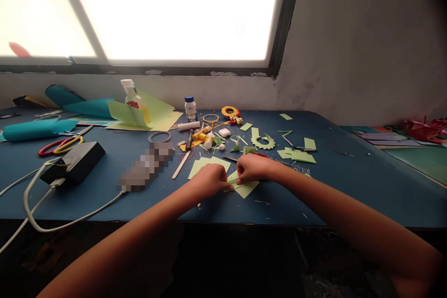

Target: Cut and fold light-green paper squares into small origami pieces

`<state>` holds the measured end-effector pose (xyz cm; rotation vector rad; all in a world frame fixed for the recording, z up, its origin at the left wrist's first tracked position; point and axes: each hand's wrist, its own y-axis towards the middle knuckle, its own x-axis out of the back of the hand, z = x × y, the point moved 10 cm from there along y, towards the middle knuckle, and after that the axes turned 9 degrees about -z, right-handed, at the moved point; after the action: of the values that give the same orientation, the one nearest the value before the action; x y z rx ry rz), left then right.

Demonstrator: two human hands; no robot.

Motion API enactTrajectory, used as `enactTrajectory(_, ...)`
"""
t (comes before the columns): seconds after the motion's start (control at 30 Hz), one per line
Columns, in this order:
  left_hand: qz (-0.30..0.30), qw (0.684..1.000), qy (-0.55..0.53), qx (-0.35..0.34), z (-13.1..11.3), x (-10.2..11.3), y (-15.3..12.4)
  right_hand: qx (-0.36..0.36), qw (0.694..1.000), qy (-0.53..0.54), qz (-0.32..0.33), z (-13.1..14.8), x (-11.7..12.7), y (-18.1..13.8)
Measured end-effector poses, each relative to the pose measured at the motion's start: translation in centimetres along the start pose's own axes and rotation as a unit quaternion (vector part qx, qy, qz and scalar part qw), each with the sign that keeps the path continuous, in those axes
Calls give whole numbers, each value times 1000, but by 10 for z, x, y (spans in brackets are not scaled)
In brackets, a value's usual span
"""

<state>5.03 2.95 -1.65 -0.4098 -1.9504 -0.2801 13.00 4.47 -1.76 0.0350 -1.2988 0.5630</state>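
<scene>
Both my hands rest near the front edge of a blue table [349, 181]. My left hand [208, 180] and my right hand [253, 167] meet over a small light-green paper piece [245, 188], fingers pinched closed on it from either side. Part of the paper is hidden under my fingers. Another light-green sheet [206, 164] lies flat just behind my left hand.
Green paper scraps [296, 154], a serrated green ring [262, 142], glue bottles [190, 108], a wooden stick [180, 165], red and yellow scissors [59, 145], a black box with white cables [73, 162], teal paper rolls [38, 128] and yellow-green sheets [146, 114] lie about.
</scene>
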Motion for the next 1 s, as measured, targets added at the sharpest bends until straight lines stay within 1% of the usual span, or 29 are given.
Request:
enactTrajectory(0.1, 24, 999, 32, 3, -4, 2, 6, -12, 998, -10, 68, 1, -5, 10)
enactTrajectory(0.17, 26, 999, 44, -10, -10, 7, 13, -12, 995, -9, 95, 1, -8, 17)
enactTrajectory(0.2, 47, 998, 44, -22, -13, 5, 16, -10, 995, -10, 100, 0, -8, 20)
enactTrajectory(0.27, 98, 993, 52, -43, -19, -2, 23, -2, 995, -10, 98, -2, -6, 23)
enactTrajectory(0.33, 145, 987, 50, -48, -20, -8, 29, 13, 996, -4, 88, -1, -5, 22)
enactTrajectory(0.4, 166, 984, 41, -44, -19, -11, 32, 31, 997, 9, 75, 0, -3, 16)
enactTrajectory(0.43, 165, 985, 32, -43, -18, -11, 32, 40, 997, 16, 66, 1, -3, 13)
enactTrajectory(0.53, 140, 988, -23, -56, -18, -7, 27, 67, 997, 41, 20, 3, -1, -1)
enactTrajectory(0.6, 114, 988, -76, -72, -19, -4, 19, 98, 992, 67, -43, 4, 4, -12)
enactTrajectory(0.63, 94, 987, -98, -81, -20, -1, 14, 131, 982, 90, -106, 6, 12, -20)
enactTrajectory(0.7, 31, 984, -132, -114, -23, 8, 3, 199, 948, 105, -223, 10, 23, -41)
enactTrajectory(0.77, -56, 982, -112, -142, -23, 18, -11, 278, 912, 82, -290, 16, 22, -66)
enactTrajectory(0.8, -85, 977, -93, -169, -26, 20, -20, 330, 890, 52, -309, 23, 17, -80)
enactTrajectory(0.83, -85, 970, -77, -215, -33, 17, -30, 382, 874, 14, -299, 30, 7, -93)
enactTrajectory(0.87, -74, 957, -67, -274, -42, 12, -43, 415, 867, -14, -277, 34, -4, -101)
enactTrajectory(0.9, -55, 941, -59, -328, -50, 6, -55, 432, 863, -26, -261, 35, -12, -108)
enactTrajectory(0.93, -44, 932, -55, -356, -53, 2, -63, 439, 863, -27, -248, 34, -16, -113)
enactTrajectory(1.0, -20, 926, -60, -372, -53, -2, -71, 427, 876, -6, -225, 30, -19, -115)
